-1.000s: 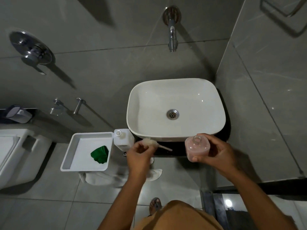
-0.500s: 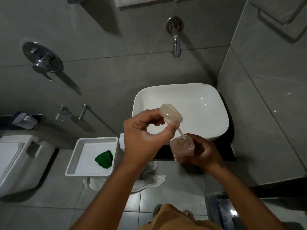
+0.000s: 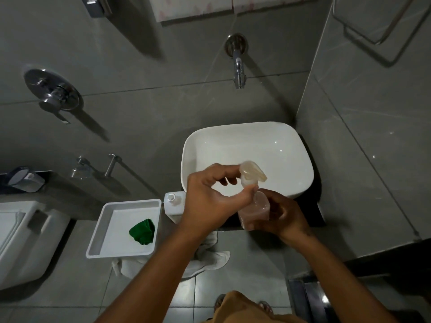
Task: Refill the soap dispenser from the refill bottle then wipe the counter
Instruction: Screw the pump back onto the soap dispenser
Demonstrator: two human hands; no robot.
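Observation:
My right hand (image 3: 285,214) grips the clear soap dispenser bottle (image 3: 255,212), which holds pinkish soap, in front of the white basin (image 3: 289,150). My left hand (image 3: 210,197) pinches the translucent pump head (image 3: 251,174) and holds it on top of the bottle's neck. The white refill bottle (image 3: 173,202), uncapped, stands on the counter to the left, partly hidden by my left hand. A green cloth (image 3: 142,231) lies in a white tray (image 3: 102,226) further left.
A wall tap (image 3: 238,64) juts out over the basin. A white towel (image 3: 210,255) hangs below the counter edge. A toilet (image 3: 25,238) stands at far left. The tiled side wall closes in on the right.
My left hand lifted the pump from the counter and lowered its tube into the dispenser bottle; the pump head now sits at the neck. The bottle rose slightly with my right hand.

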